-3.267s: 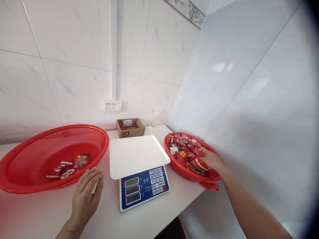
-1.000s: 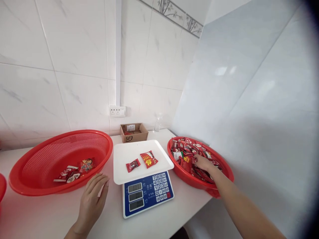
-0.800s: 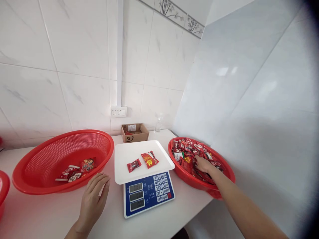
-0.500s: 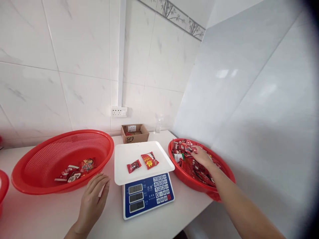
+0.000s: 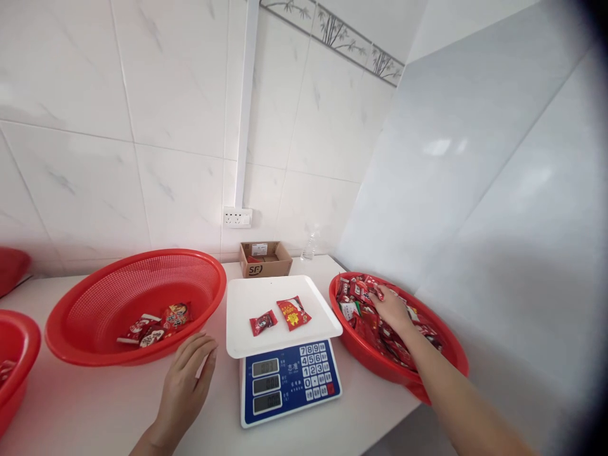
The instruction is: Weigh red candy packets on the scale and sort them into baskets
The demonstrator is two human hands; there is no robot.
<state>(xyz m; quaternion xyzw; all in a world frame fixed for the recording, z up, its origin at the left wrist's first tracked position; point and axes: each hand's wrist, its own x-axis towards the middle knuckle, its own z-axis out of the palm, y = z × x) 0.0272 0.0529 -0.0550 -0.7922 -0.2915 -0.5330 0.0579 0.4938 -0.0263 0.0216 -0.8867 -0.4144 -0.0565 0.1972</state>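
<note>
My right hand [image 5: 393, 309] reaches into the round red basket [image 5: 351, 347] on the right, its fingers closed on a small red snack packet [image 5: 379, 292] among many others. My left hand [image 5: 190, 373] hovers over the table between the left basket and the scale, holding nothing, with its fingers loosely curved and the thumb apart. Between my hands stands a digital scale [image 5: 292, 386] with a white weighing tray [image 5: 247, 294]. On that tray lie a small dark-red packet [image 5: 263, 322] and a larger red-and-yellow packet [image 5: 294, 313].
A large red perforated basket [image 5: 95, 304] at left holds several packets [image 5: 177, 316]. Part of another red basket [image 5: 28, 342] shows at the far left. Behind the scale are a cardboard box [image 5: 266, 267] and a clear plastic bottle [image 5: 308, 247]. A wall [image 5: 475, 221] rises close beside the right basket.
The view has shifted slightly, so the table things appear a little further right and lower. My right hand stays in the right basket, its fingers drawn closer around a packet. My left hand barely moves.
</note>
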